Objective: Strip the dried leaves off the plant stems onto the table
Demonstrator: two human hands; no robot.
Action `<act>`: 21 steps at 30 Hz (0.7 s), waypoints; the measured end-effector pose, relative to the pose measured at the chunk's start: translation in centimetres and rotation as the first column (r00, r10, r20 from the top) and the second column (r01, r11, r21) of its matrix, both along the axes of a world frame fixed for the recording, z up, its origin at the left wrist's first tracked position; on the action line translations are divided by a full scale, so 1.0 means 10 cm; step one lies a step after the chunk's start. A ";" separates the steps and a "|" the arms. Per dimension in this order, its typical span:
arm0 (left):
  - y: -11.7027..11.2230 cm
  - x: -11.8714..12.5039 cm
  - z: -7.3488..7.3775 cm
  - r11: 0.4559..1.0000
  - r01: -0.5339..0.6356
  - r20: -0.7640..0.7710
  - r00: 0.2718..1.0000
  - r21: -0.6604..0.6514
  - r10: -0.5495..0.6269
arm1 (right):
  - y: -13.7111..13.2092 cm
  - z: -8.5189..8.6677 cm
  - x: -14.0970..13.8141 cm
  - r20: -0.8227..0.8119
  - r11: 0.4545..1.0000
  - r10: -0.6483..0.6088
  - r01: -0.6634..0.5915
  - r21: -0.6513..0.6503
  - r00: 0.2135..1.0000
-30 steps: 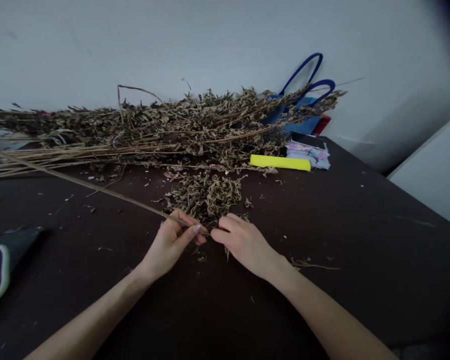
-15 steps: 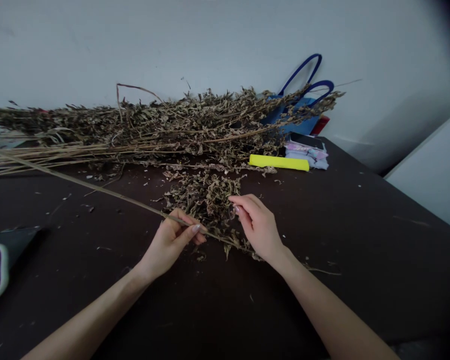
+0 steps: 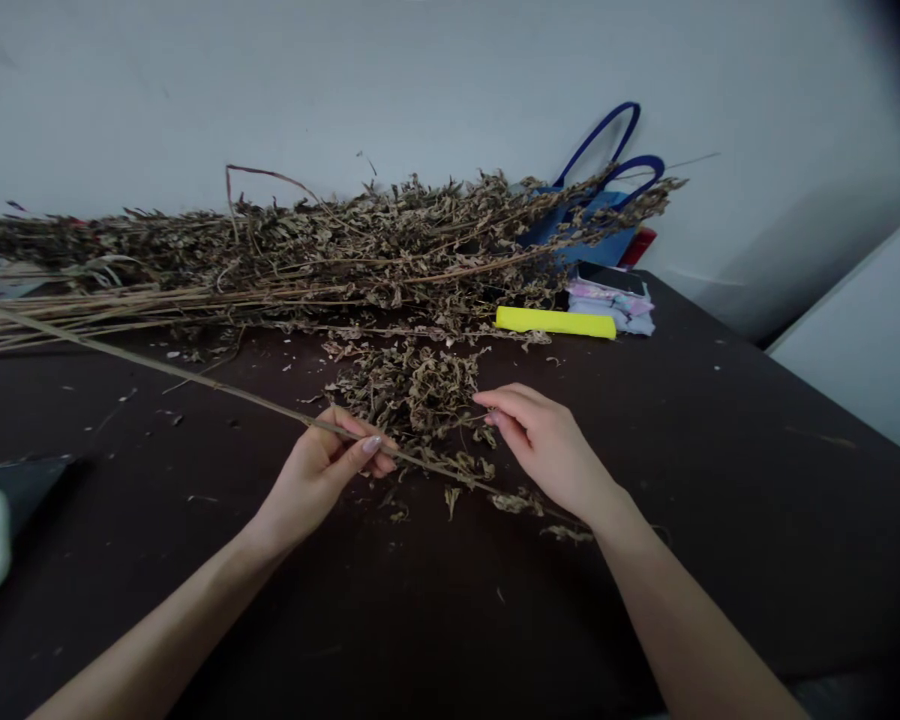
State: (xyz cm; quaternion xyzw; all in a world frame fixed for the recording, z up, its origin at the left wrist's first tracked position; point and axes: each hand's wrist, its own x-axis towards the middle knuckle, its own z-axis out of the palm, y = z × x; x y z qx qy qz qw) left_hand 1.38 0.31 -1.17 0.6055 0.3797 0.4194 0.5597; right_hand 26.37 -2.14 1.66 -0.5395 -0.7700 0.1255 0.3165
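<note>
My left hand [image 3: 337, 462] pinches a long dried plant stalk [image 3: 225, 388] between thumb and fingers. The stalk slants from the far left edge down to the right, and its leafy tip [image 3: 521, 503] passes below my right hand [image 3: 544, 440]. With thumb and forefinger together, my right hand grips a thin dried sprig [image 3: 469, 418], whose other end runs toward the leaves. Just beyond both hands lies a loose pile of dried, curled leaves [image 3: 412, 385] on the dark table [image 3: 420, 620].
A large bundle of dried stalks [image 3: 330, 245] lies along the wall. To its right are a blue bag [image 3: 607, 235], a yellow stick-like object [image 3: 555, 321] and a phone [image 3: 611, 278] on a pale packet [image 3: 615, 312]. A white-rimmed device [image 3: 0, 545] sits at the left edge.
My right hand has moved right, away from the leaf pile, with a thin sprig showing at its fingertips. My left hand and the stalk have shifted slightly left.
</note>
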 end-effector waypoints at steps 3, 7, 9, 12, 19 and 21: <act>0.00 -0.01 0.03 1.000 -0.005 0.006 1.000 0.012 0.005 | 0.00 0.02 0.03 0.074 1.000 -0.027 0.027 0.002 0.997; 0.02 -0.01 0.04 1.000 -0.001 0.029 1.000 0.014 0.001 | -0.03 0.11 0.03 0.034 0.998 -0.037 0.038 -0.050 0.999; 0.02 -0.02 0.04 1.000 0.000 0.047 0.999 0.009 -0.001 | -0.06 0.14 0.04 0.033 0.983 0.055 -0.048 -0.179 0.998; 0.03 -0.03 0.04 1.000 -0.005 0.063 0.998 0.003 0.005 | -0.08 0.16 0.03 0.067 0.938 0.184 -0.155 -0.312 0.981; 0.04 -0.03 0.00 0.996 -0.081 0.095 0.992 -0.023 0.083 | -0.09 0.12 -0.05 0.070 0.882 0.212 -0.160 -0.444 0.975; 0.06 -0.03 -0.02 0.995 -0.095 0.083 0.992 -0.014 0.096 | -0.10 0.09 -0.08 0.080 0.890 0.176 -0.124 -0.438 0.981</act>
